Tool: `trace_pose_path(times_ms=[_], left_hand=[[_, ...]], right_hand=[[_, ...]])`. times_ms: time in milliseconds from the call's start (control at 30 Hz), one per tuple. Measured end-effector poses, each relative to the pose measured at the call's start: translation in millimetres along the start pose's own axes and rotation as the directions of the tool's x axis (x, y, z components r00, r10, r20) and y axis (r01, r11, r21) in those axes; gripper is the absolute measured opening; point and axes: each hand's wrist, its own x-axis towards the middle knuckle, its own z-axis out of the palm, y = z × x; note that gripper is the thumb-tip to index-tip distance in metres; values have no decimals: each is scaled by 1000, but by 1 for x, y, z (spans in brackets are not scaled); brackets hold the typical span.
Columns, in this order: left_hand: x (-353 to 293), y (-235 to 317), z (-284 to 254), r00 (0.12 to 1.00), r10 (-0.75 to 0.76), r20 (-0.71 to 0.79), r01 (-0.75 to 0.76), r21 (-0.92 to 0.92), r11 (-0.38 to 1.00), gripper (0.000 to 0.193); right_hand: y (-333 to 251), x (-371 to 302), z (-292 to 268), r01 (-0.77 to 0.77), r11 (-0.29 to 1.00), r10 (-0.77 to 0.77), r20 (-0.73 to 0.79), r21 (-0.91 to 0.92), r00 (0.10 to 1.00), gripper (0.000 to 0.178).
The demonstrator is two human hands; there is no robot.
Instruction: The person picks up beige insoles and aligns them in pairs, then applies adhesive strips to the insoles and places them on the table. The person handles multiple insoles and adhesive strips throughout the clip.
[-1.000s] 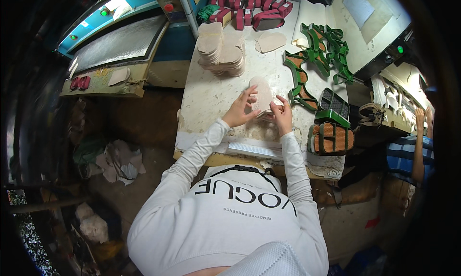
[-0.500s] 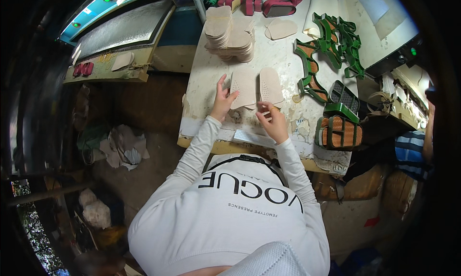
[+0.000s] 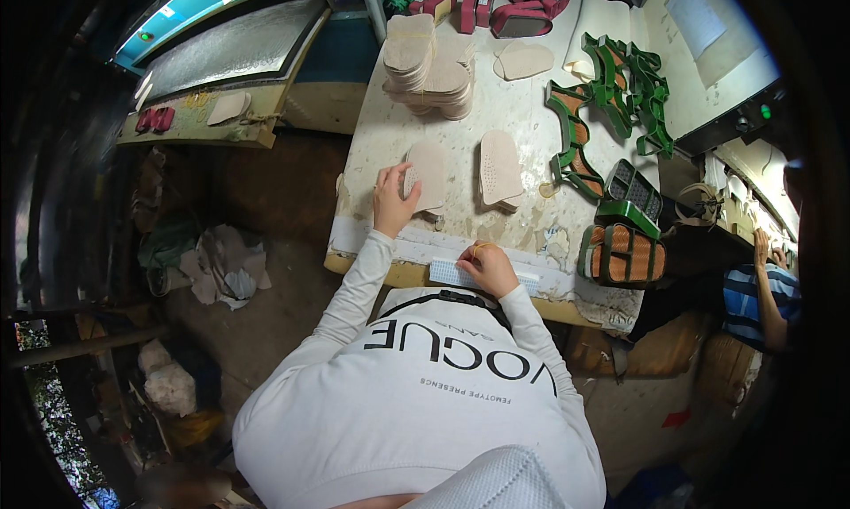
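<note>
Two pale beige insoles with rows of small perforations lie before me on the white table, each apparently atop a small stack. At the edge of the left insole (image 3: 429, 173) rests my left hand (image 3: 392, 204), its fingers apart and bent, touching it without a clear grip. The right insole (image 3: 501, 168) lies untouched. Near the table's front edge, my right hand (image 3: 490, 268) is closed in a pinch over a pale gridded sheet (image 3: 445, 272); what its fingertips hold is hidden. A thin yellowish band shows around a finger of that hand.
Tall bundled stacks of insoles (image 3: 429, 75) stand farther back, with loose insoles (image 3: 524, 61) beside them. Green sandal-like frames (image 3: 611, 84) and a brown-lined green piece (image 3: 622, 254) line the right side. Maroon pieces (image 3: 522, 18) sit at the far edge. A co-worker's arm (image 3: 763, 279) shows at right.
My right hand has drawn back from the right insole to the gridded sheet, and its fingers have closed. My left hand has shifted slightly left and nearer me, still by the left insole.
</note>
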Motion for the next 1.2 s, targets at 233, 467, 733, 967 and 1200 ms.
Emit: trace_pose_path(times_ms=[233, 467, 733, 967, 1200], left_hand=[[-27, 36, 12, 652, -82, 754, 629, -476, 615, 25], [-31, 61, 19, 760, -62, 647, 545, -583, 602, 18], [-26, 71, 19, 831, -150, 535, 499, -600, 626, 14], [-25, 83, 17, 859, -107, 500, 457, -656, 600, 14], [-27, 83, 20, 856, -134, 500, 462, -621, 633, 14]], right_hand=[[-10, 19, -44, 51, 999, -47, -315, 3, 948, 10], [-18, 28, -63, 54, 998, -58, -425, -22, 903, 9], [-30, 31, -59, 127, 991, -122, -604, -35, 787, 9], [-36, 32, -62, 147, 983, -183, -608, -109, 773, 9], [-36, 31, -61, 148, 988, -148, -629, -53, 763, 8]])
